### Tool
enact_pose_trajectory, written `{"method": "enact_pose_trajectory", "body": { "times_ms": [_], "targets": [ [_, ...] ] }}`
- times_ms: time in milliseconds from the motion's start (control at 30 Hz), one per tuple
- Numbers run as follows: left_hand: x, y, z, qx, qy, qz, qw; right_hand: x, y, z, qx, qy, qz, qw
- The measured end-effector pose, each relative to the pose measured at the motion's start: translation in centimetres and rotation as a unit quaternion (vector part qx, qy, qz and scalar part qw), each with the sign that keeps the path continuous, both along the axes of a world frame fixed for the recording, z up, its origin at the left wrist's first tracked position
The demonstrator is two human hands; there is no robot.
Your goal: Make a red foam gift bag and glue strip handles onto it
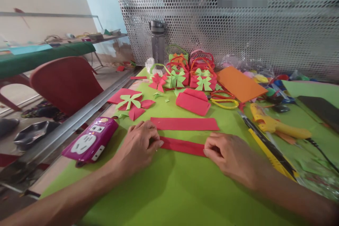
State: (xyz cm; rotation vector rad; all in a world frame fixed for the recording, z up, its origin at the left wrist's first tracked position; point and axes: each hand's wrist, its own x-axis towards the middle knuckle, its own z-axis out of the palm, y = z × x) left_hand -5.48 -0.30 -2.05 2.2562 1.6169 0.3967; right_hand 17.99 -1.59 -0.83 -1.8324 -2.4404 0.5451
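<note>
A narrow red strip (182, 146), paper or thin foam, stretches between my hands just above or on the green sheet (169, 190). My left hand (140, 141) pinches its left end, and my right hand (227, 153) pinches the right end. Just beyond lies a wider flat red strip (185, 124). Farther back is a folded red piece (193, 101). To its left, a light green bow-shaped cutout (129, 101) rests over red cutouts (136, 113). Several small red and green bags (203, 79) with bows and handles stand behind.
A purple power strip (91, 139) sits at the left. On the right are yellow-handled scissors (225, 103), a yellow glue gun (278, 125) with its cord, and a yellow-black cutter (270, 148). An orange sheet (241, 84) and a dark bottle (158, 44) stand toward the perforated metal panel (185, 14).
</note>
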Motion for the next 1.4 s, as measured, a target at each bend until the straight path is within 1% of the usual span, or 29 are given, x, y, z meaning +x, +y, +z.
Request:
{"method": "enact_pose_trajectory", "body": {
  "times_ms": [367,467,533,600,667,733,800,867,933,1000,1067,1167,1267,1400],
  "targets": [
    [0.3,-0.1,0.2,0.012,0.028,-0.010,0.999,0.0,0.1,0.0,0.006,-0.004,0.002,1.000],
    [0.1,-0.1,0.1,0.015,0.040,-0.021,0.999,-0.1,0.2,0.1,-0.006,-0.001,-0.006,1.000],
    [-0.1,-0.1,-0.2,0.029,0.046,-0.031,0.998,-0.1,0.2,0.3,-0.011,0.008,-0.009,1.000],
    [-0.3,-0.1,-0.4,0.068,0.058,-0.044,0.995,-0.1,0.4,0.3,-0.008,0.023,-0.008,1.000],
    [-0.2,-0.3,-0.5,0.132,0.089,-0.075,0.984,0.0,0.4,0.3,-0.005,0.034,-0.013,0.999],
    [0.0,-0.5,-0.3,0.196,0.145,-0.122,0.962,0.1,0.5,0.2,-0.003,0.038,-0.023,0.999],
    [0.3,-0.6,0.0,0.223,0.209,-0.176,0.936,0.2,0.4,0.1,0.003,0.041,-0.024,0.999],
    [0.6,-0.6,0.2,0.218,0.258,-0.231,0.912,0.3,0.4,-0.1,0.012,0.045,-0.017,0.999],
    [0.7,-0.4,0.2,0.201,0.288,-0.279,0.894,0.3,0.3,-0.2,0.022,0.043,-0.011,0.999],
    [0.7,-0.1,0.1,0.182,0.299,-0.310,0.884,0.3,0.2,-0.2,0.029,0.039,-0.008,0.999],
    [0.6,0.2,-0.1,0.169,0.295,-0.327,0.882,0.2,0.1,-0.1,0.031,0.036,-0.009,0.999],
    [0.6,0.5,-0.3,0.173,0.276,-0.339,0.883,0.2,0.1,-0.1,0.034,0.037,-0.009,0.999],
    [0.6,0.5,0.0,0.170,0.268,-0.342,0.884,0.3,0.2,-0.2,0.037,0.044,-0.008,0.998],
    [0.0,-0.2,0.7,0.158,0.267,-0.312,0.898,0.4,0.3,-0.4,0.036,0.050,-0.006,0.998]
  ]
}}
